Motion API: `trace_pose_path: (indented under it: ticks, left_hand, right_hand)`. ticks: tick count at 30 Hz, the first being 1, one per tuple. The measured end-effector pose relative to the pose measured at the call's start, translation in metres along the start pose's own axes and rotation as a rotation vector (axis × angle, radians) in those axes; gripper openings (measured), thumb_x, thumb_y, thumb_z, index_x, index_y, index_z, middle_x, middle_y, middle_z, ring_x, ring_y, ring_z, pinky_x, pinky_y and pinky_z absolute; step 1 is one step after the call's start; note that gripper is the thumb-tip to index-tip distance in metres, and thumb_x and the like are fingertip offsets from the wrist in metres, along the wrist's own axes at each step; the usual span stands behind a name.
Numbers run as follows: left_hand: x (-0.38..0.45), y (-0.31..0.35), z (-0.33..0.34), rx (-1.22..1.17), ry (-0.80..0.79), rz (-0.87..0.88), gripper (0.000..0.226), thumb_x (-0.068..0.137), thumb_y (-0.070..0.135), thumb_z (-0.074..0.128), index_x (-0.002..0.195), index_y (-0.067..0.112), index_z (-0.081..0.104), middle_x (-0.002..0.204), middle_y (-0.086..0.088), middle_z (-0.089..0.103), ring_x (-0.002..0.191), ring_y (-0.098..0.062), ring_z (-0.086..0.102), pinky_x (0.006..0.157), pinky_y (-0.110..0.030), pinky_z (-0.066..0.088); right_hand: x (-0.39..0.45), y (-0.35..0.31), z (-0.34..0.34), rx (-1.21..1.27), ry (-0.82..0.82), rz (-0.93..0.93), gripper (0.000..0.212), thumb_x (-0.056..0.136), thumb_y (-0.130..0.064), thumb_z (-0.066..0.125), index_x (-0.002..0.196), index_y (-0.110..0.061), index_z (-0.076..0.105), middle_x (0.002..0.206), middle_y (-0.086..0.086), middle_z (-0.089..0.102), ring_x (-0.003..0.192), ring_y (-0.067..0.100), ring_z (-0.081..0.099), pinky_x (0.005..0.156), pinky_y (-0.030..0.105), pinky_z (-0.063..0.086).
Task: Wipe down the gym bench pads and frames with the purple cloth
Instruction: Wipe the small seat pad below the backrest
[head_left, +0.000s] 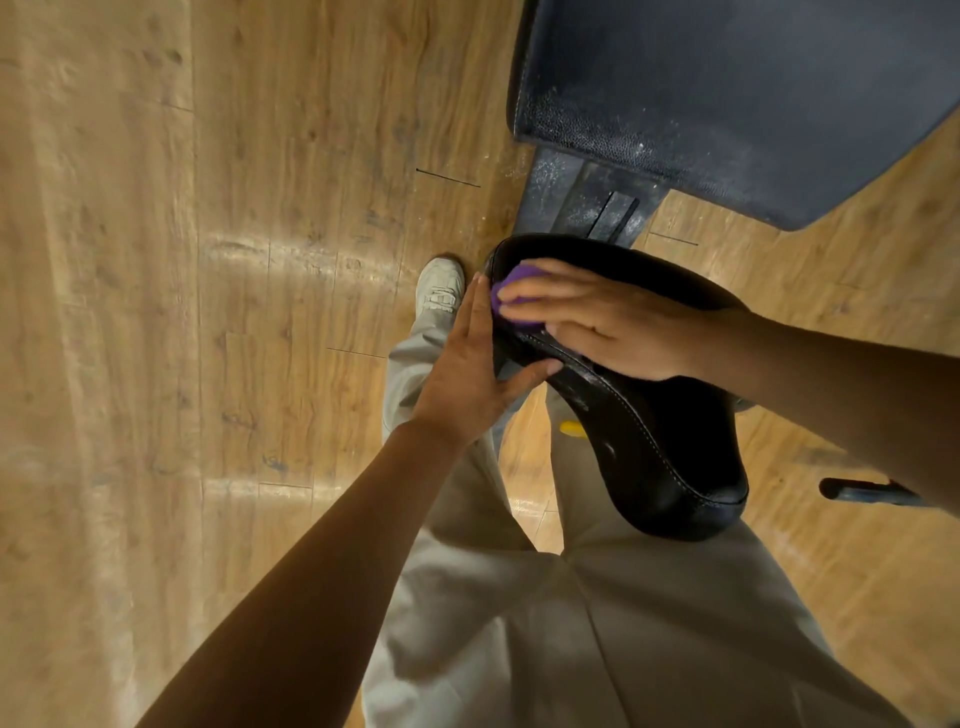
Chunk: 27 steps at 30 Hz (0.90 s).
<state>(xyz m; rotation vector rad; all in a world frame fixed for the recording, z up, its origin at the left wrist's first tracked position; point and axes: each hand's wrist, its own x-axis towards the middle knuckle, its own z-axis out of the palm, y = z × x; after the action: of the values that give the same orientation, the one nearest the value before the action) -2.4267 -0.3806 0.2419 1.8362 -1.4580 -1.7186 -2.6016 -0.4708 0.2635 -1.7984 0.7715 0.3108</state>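
Standing on wood floor (260, 364) beside dusty back pad (727, 93); black seat pad (670, 447) steadied by left hand (467, 374), fingers straight against its edge; right hand (608, 325) pressing purple cloth (511, 283) flat onto seat. No readable writing.

Just the gym floor and my own legs, really

Wood-look plank floor (260, 312) with glare streaks, beige trousers (571, 623), one pale sneaker (441, 286) planted on the planks, a small yellow thing (573, 428) between the legs, and a dark bar (862, 491) low on the right.
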Motion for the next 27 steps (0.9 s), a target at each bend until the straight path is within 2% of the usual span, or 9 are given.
trace_pose_path:
  ticks: [3,8,10,13,15,18,21,23,27]
  left_hand:
    - [0.002,-0.003,0.0,-0.001,0.003,0.023,0.11,0.076,0.061,0.066,0.153,0.006,0.01,0.158,-0.011,0.022,0.146,-0.021,0.021,0.117,-0.037,0.028]
    - [0.0,-0.001,-0.003,0.05,0.004,0.023,0.108,0.078,0.058,0.067,0.153,0.004,0.01,0.158,-0.012,0.02,0.146,-0.023,0.021,0.117,-0.035,0.027]
    - [0.001,-0.002,-0.004,0.078,-0.019,0.045,0.107,0.079,0.058,0.065,0.153,0.006,0.009,0.159,-0.012,0.018,0.147,-0.024,0.019,0.117,-0.039,0.028]
    - [0.002,-0.002,-0.006,0.121,-0.036,0.072,0.106,0.08,0.059,0.062,0.154,0.009,0.006,0.161,-0.01,0.012,0.148,-0.023,0.014,0.118,-0.041,0.025]
    - [0.001,0.002,-0.008,0.139,-0.04,0.07,0.108,0.079,0.064,0.06,0.154,0.009,0.006,0.161,-0.01,0.009,0.148,-0.023,0.01,0.12,-0.035,0.019]
    - [0.0,0.003,-0.009,0.21,-0.025,0.115,0.11,0.077,0.074,0.047,0.152,0.003,0.01,0.16,-0.016,0.012,0.148,-0.028,0.012,0.119,-0.041,0.022]
    - [0.0,0.002,-0.01,0.293,-0.022,0.157,0.105,0.081,0.072,0.041,0.15,-0.002,0.016,0.157,-0.021,0.018,0.146,-0.032,0.019,0.116,-0.047,0.028]
    - [-0.001,0.006,-0.012,0.35,-0.036,0.184,0.1,0.083,0.069,0.039,0.15,-0.002,0.018,0.157,-0.021,0.02,0.145,-0.033,0.021,0.116,-0.047,0.028]
    - [-0.001,0.015,-0.015,0.428,-0.066,0.213,0.093,0.087,0.064,0.039,0.15,-0.001,0.02,0.157,-0.02,0.019,0.147,-0.031,0.017,0.118,-0.045,0.025]
  right_hand:
    - [0.026,0.021,0.007,-0.041,0.096,0.117,0.047,0.095,-0.006,0.035,0.141,-0.014,0.045,0.149,0.003,0.039,0.141,0.018,0.028,0.118,0.038,0.019]
    - [0.01,0.003,0.019,-0.087,0.148,0.181,0.05,0.092,-0.001,0.042,0.14,-0.013,0.045,0.15,0.006,0.038,0.143,0.024,0.022,0.12,0.033,0.007]
    - [-0.03,-0.017,0.012,-0.084,0.08,0.132,0.048,0.096,-0.005,0.041,0.142,-0.018,0.043,0.153,-0.002,0.032,0.147,0.016,0.009,0.121,0.034,0.006]
    - [-0.083,-0.042,-0.003,-0.038,-0.016,0.182,0.043,0.101,-0.022,0.034,0.143,-0.027,0.038,0.152,-0.019,0.026,0.143,-0.003,-0.008,0.117,0.021,0.0]
    - [-0.086,-0.046,-0.005,0.001,-0.004,0.242,0.045,0.1,-0.027,0.031,0.145,-0.028,0.035,0.152,-0.021,0.023,0.143,-0.005,-0.007,0.118,0.022,0.001]
    - [-0.048,-0.037,0.0,-0.012,0.014,0.361,0.048,0.102,-0.021,0.032,0.149,-0.023,0.023,0.157,-0.015,0.012,0.144,0.0,-0.006,0.115,0.018,-0.002]
    - [-0.018,-0.026,0.002,0.0,0.053,0.486,0.052,0.102,-0.02,0.032,0.151,-0.017,0.015,0.16,-0.007,0.006,0.147,0.013,-0.006,0.12,0.031,0.002]
    - [-0.024,-0.027,0.005,0.015,0.053,0.515,0.052,0.102,-0.022,0.031,0.151,-0.018,0.016,0.16,-0.007,0.004,0.147,0.014,-0.007,0.121,0.036,0.003]
    - [-0.08,-0.057,0.007,0.035,0.137,0.506,0.048,0.1,-0.019,0.038,0.147,-0.024,0.032,0.156,-0.014,0.019,0.146,0.006,0.0,0.116,0.025,0.002]
